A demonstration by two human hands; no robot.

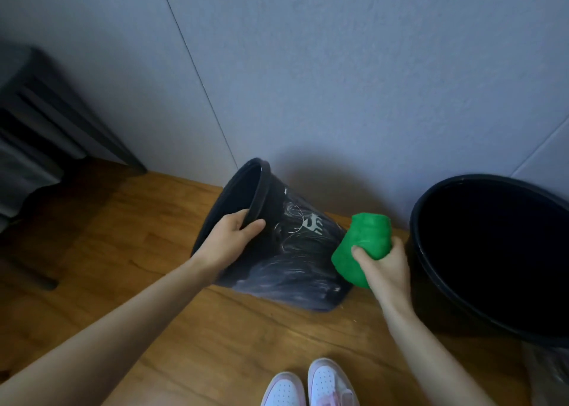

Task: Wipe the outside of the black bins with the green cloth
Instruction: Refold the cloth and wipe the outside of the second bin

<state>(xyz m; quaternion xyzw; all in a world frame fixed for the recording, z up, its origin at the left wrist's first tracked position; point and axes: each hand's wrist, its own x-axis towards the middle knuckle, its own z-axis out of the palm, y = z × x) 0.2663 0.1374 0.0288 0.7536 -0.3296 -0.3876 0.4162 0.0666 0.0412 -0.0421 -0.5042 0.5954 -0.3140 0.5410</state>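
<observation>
Tipped bin (286, 251) left of upright bin (492, 251)

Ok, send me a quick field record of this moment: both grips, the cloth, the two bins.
left grip: holds rim of tilted bin, fingers inside, thumb outside
right grip: holds cloth
cloth: green, bunched, against tilted bin's side near its base
tilted bin: black, on floor, mouth facing left, pale streaks on outside
second bin: black, upright at right, untouched
floor: wood
</observation>
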